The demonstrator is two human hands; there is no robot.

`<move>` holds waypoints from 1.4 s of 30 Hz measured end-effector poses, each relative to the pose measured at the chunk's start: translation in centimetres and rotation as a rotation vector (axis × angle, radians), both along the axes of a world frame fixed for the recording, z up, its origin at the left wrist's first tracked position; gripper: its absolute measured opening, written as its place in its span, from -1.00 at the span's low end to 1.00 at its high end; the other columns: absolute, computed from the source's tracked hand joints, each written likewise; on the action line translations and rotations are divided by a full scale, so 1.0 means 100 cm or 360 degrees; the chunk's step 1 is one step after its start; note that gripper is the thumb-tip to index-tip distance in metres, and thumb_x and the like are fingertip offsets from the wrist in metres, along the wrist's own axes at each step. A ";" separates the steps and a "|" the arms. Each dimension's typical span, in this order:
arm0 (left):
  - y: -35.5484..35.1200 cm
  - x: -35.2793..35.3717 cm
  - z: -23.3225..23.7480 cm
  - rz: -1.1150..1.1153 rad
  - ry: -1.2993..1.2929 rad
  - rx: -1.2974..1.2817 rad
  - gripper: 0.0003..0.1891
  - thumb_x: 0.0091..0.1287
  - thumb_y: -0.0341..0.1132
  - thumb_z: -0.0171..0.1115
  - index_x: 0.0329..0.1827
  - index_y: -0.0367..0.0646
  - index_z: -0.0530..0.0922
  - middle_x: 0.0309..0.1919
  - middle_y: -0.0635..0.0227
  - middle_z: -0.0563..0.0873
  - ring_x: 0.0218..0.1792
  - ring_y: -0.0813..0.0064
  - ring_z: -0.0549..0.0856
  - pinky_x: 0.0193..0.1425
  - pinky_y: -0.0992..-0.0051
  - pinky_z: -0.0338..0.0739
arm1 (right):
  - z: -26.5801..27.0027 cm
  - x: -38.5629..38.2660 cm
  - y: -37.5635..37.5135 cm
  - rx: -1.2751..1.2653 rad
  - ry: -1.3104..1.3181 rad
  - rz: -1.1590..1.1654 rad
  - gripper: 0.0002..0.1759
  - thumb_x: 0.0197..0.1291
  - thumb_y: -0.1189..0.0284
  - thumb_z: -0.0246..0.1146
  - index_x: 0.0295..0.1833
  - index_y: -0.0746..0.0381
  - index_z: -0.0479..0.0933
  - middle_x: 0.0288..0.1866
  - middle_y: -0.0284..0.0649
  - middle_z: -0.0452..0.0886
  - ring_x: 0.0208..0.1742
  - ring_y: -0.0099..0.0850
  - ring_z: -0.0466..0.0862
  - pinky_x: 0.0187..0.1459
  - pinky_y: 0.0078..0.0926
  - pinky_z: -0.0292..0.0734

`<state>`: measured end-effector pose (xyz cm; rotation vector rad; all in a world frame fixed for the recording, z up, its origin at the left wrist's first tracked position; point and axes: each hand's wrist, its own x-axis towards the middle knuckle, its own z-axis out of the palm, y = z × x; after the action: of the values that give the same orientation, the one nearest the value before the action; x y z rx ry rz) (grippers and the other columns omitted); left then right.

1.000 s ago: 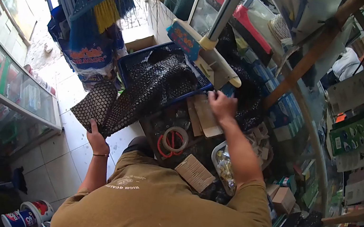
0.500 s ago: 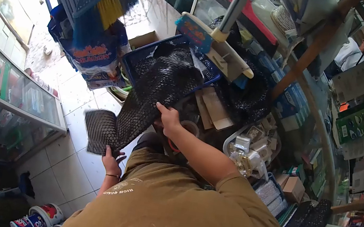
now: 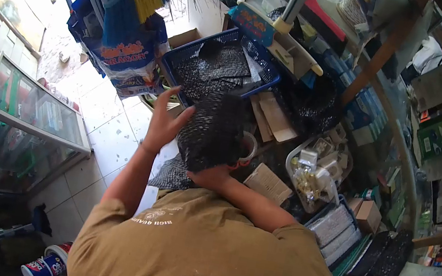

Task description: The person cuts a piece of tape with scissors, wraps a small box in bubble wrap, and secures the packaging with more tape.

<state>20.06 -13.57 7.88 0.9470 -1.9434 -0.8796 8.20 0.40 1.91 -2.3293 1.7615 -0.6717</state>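
Note:
A piece of black bubble wrap is bunched in front of my chest, with a flatter part below it by my lap. My right hand grips its lower edge, and the wrap hides some of those fingers. Just left of the wrap, my left hand is raised with thumb and fingers spread, holding nothing. Beyond both hands stands a blue plastic basket with more black bubble wrap inside.
Flat cardboard pieces and a small carton lie to the right. A clear bin holds small packets. At left are a glass display case and hanging Dragon-labelled packs. A dustpan leans behind the basket.
The bubble wrap has been drawn off the basket towards my body and bunched up. My left hand has let go of its end and risen. My right hand has moved down closer to me.

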 end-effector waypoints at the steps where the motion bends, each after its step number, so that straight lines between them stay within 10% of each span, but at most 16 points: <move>1: -0.011 -0.012 0.008 -0.0238 -0.0061 0.0123 -0.34 0.15 -0.15 0.29 0.25 -0.25 0.24 0.14 0.08 0.41 0.14 0.29 0.40 0.23 0.38 0.24 | 0.007 0.001 0.004 0.0004 -0.0018 -0.0015 -0.47 0.04 0.22 0.14 0.12 0.27 0.39 0.19 0.02 0.36 0.24 -0.05 0.31 0.30 -0.11 0.09; 7: -0.043 -0.064 0.020 -0.1062 -0.0795 0.0895 -0.37 0.06 -0.05 0.35 0.05 -0.36 0.43 -0.16 0.23 0.62 -0.20 0.49 0.59 -0.06 0.51 0.45 | 0.000 0.005 0.023 0.0217 -0.0423 0.0177 -0.49 0.13 0.23 0.08 0.16 0.27 0.36 0.26 0.02 0.30 0.32 -0.12 0.25 0.33 -0.13 0.04; 9: -0.032 -0.065 0.028 -0.1135 -0.0896 0.0934 -0.52 0.13 -0.13 0.31 -0.03 -0.35 0.49 -0.29 0.34 0.65 -0.30 0.60 0.61 -0.15 0.60 0.47 | 0.005 0.001 0.033 -0.0273 -0.0648 -0.0026 -0.55 0.12 0.27 0.09 0.12 0.23 0.39 0.13 -0.05 0.44 0.19 -0.08 0.39 0.27 -0.14 0.16; 13: 0.002 -0.060 0.056 -0.0961 0.0051 0.1383 -0.68 0.26 -0.34 0.17 0.04 -0.29 0.46 -0.19 0.38 0.62 -0.20 0.64 0.59 -0.09 0.63 0.46 | 0.015 -0.009 0.063 -0.0194 -0.0675 -0.0086 -0.60 0.17 0.33 0.07 0.12 0.24 0.34 0.08 -0.10 0.45 0.10 -0.18 0.46 0.15 -0.25 0.31; 15: -0.001 -0.057 0.057 -0.1020 0.0438 0.1456 -0.62 0.26 -0.35 0.16 0.11 -0.30 0.39 -0.10 0.36 0.59 -0.11 0.62 0.57 -0.02 0.61 0.46 | 0.006 -0.010 0.085 0.0736 -0.1919 -0.0658 -0.49 0.10 0.35 0.20 0.16 0.29 0.30 0.06 0.03 0.47 0.07 -0.08 0.50 0.13 -0.31 0.35; 18: 0.004 -0.053 0.068 -0.1134 0.0538 0.1349 -0.58 0.28 -0.38 0.12 0.19 -0.31 0.32 -0.03 0.32 0.56 -0.04 0.56 0.55 0.05 0.57 0.43 | 0.036 -0.015 0.103 0.0086 -0.2519 -0.0875 -0.42 -0.03 0.43 0.32 0.14 0.29 0.30 0.01 0.02 0.44 0.03 -0.15 0.48 0.07 -0.36 0.36; 24: 0.033 -0.062 0.064 -0.1437 0.0627 0.1374 -0.55 0.31 -0.42 0.06 0.25 -0.30 0.24 0.05 0.27 0.51 0.04 0.50 0.51 0.14 0.49 0.38 | 0.115 -0.046 0.098 -0.0777 -0.0613 -0.1189 -0.36 -0.09 0.47 0.35 0.17 0.21 0.30 0.11 -0.10 0.33 0.12 -0.19 0.39 0.10 -0.28 0.29; 42: 0.046 -0.071 0.057 -0.1652 0.0582 0.1474 -0.51 0.30 -0.39 0.07 0.28 -0.29 0.21 0.10 0.26 0.48 0.10 0.46 0.46 0.19 0.44 0.33 | 0.121 -0.092 0.087 -0.0775 -0.0308 -0.0896 -0.69 -0.06 0.43 0.31 -0.13 0.17 0.48 -0.18 -0.23 0.53 -0.16 -0.23 0.54 -0.15 -0.32 0.39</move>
<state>12.96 -8.93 13.54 0.0749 -1.5971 -2.4663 -0.96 9.06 13.96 -1.8911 2.3777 -1.5003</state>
